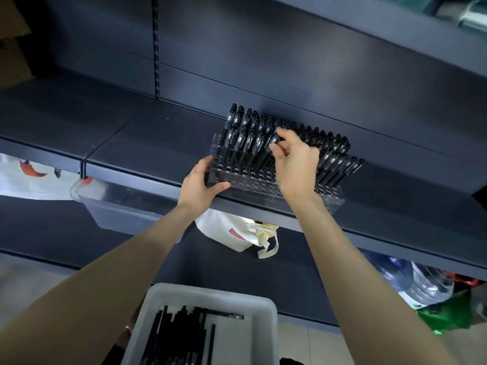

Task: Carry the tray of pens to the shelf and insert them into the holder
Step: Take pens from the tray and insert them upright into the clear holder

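A clear acrylic pen holder (329, 198) stands at the front edge of a dark shelf (147, 143), its back rows filled with several black pens (247, 133). My left hand (201, 184) grips the holder's front left corner. Above the holder's middle, my right hand (295, 159) pinches a black pen (264, 151) that stands slanted among the others. Below me, a white tray (253, 338) holds several more black pens (181, 335) lying flat.
Another dark shelf (395, 25) hangs overhead. Below the holder's shelf lie a cream cloth bag (237, 233) and a clear plastic bin (116, 206). A large water bottle (421, 283) and a green item (445, 317) sit low at the right. Cardboard (13, 43) stands far left.
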{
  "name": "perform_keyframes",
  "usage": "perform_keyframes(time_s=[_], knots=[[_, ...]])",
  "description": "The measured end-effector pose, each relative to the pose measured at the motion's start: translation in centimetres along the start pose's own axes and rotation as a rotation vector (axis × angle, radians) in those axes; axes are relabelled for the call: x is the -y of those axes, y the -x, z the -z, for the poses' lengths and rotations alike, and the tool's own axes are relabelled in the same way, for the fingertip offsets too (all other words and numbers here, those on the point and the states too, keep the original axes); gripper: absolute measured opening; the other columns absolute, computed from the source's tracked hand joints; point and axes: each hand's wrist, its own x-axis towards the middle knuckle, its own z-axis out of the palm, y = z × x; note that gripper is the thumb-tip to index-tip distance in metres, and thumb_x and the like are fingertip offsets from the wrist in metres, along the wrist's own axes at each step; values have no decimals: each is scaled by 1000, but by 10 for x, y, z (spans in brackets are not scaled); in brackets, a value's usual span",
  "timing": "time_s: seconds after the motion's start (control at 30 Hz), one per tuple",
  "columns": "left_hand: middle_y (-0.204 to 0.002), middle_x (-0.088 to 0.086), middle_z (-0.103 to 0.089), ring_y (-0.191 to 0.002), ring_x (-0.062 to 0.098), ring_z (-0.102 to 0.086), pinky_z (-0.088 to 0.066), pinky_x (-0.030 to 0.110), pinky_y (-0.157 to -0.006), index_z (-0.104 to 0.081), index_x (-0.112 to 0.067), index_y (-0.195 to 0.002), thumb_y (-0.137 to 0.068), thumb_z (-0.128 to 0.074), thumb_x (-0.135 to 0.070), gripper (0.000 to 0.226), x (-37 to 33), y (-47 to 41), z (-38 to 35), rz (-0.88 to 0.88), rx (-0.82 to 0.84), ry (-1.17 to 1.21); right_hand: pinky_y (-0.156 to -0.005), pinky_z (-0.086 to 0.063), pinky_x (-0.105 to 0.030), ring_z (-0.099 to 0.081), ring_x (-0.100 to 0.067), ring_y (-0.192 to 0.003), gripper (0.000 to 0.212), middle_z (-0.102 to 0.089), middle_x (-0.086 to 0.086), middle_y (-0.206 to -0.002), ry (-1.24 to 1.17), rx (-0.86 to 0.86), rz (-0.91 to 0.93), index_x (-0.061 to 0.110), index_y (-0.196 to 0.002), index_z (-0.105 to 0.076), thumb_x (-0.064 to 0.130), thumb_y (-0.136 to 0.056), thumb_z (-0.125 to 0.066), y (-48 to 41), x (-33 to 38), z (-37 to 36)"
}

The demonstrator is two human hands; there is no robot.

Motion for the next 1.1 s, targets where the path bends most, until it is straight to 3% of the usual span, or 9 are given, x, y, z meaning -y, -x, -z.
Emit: perform_keyframes(time_s=[0.13,0.3,0.4,0.57,0.77,0.87,1.0,1.1], knots=[[-132,-1,-55,-123,13,-48,-34,16,-97,-37,-20,-141,-80,-74,-24,72,0,1,-1,-9,-12,4,-92,-50,-41,-67,-33,-90,35,-71,-18,-101,38,49,-11,12,-125,-60,9,-91,-59,-7,-1,-3],[-132,-1,-55,-124,13,-48,-33,15,-97,-36,-21,-142,-80,-74,-23,72,-2,3,-1,14,-6,9,-94,-48,-45,-64,-35,-100,33,-70,-20,-101,93,114,-9,12,-126,-59,12,-93,-57,-3,-4,-10],[-132,0,-55,-123,14,-49,-34,17,-98,-36,-21,-142,-81,-73,-24,72,-3,3,0,23,2,-3,-94,-49,-45,-65,-36,-95,35,-71,-21,-97,111,117,-10,13,-129,-57,14,-94,-55,-3,-4,-10],[-139,6,-46,-128,24,-44,-37,34,-106,-28,-19,-146,-84,-69,-26,75,-2,9,3,16,52,-156,-90,-49,-45,-64,-37,-88,39,-70,-18,-91,143,98,-17,14,-135,-50,18,-96,-52,6,0,-4],[-141,5,-43,-129,22,-40,-34,31,-106,-36,-10,-142,-90,-62,-24,60,7,57,8,-63,-19,-267,-79,-53,-44,-66,-29,-85,33,-72,-12,-94,76,86,-50,12,-127,-55,18,-94,-55,54,-8,-7],[-141,5,-44,-128,23,-41,-36,38,-105,-41,-11,-139,-90,-61,-21,54,28,91,14,-71,37,-328,-80,-52,-42,-65,-29,-92,33,-70,-10,-103,60,153,-110,13,-126,-55,18,-93,-56,96,-20,-18],[-141,6,-45,-129,26,-41,-33,43,-107,-42,-13,-139,-91,-58,-25,51,68,137,20,67,192,-454,-84,-44,-30,-62,-23,-101,33,-63,-4,-117,56,273,-186,15,-126,-55,17,-93,-55,163,-39,-38],[-145,2,-39,-132,25,-36,-28,39,-108,-37,-17,-142,-93,-54,-30,54,98,169,20,159,323,-553,-85,-47,-36,-57,-23,-108,34,-59,-3,-121,65,387,-243,15,-128,-54,17,-94,-53,218,-54,-55]])
